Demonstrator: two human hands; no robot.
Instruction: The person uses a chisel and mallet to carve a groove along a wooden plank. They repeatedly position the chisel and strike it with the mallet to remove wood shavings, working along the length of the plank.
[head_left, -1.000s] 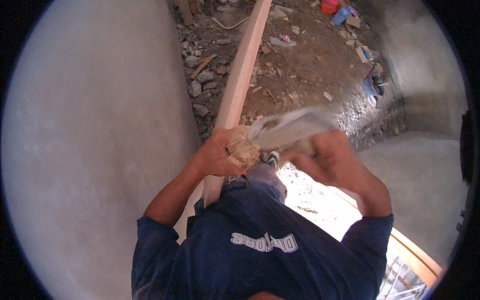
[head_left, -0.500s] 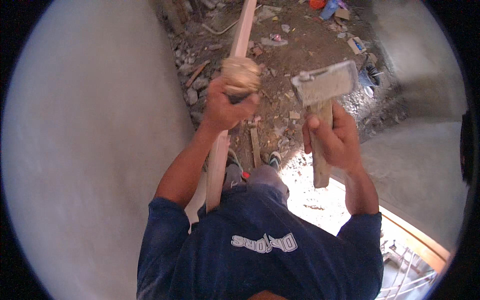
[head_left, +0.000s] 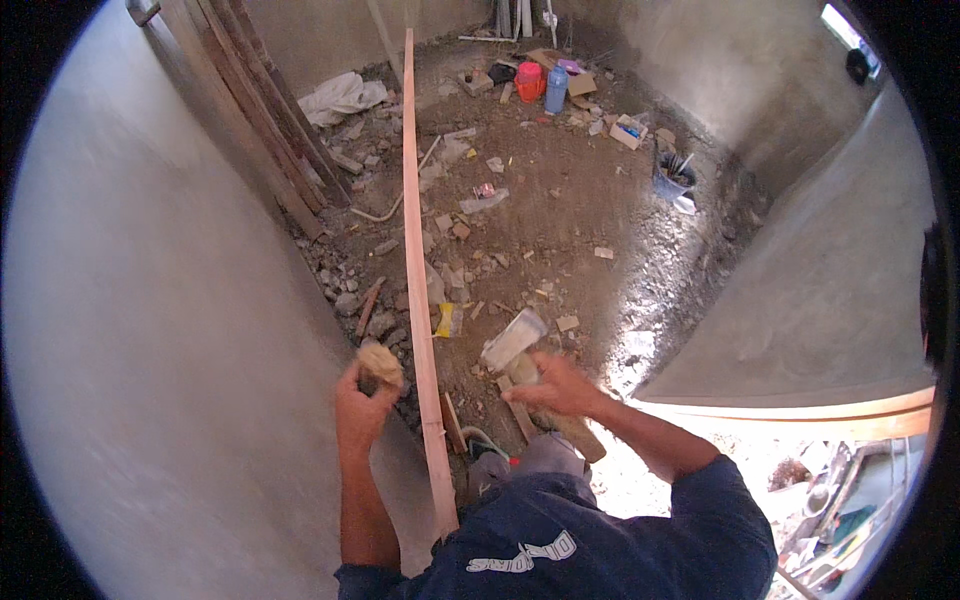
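My left hand, beside the left wall, is closed around a tan, rounded lump with a dark underside; blur hides its kind. My right hand, in front of my legs, grips a wooden-handled tool with a broad, rectangular, whitish head. A long, pale wooden batten runs from my waist toward the far side, passing between my hands. Neither hand touches it now. What holds its lower end is hidden by my shirt.
Smooth grey walls rise on both sides. Rubble covers the dirt floor. Dark planks lean at the far left. A red container, a blue bottle and a dark bucket stand farther off. A wooden edge borders a bright opening.
The view has tilted up, showing more of the far room. My left hand has moved left, away from the batten. The right hand has brought the wooden-handled tool inward toward my legs.
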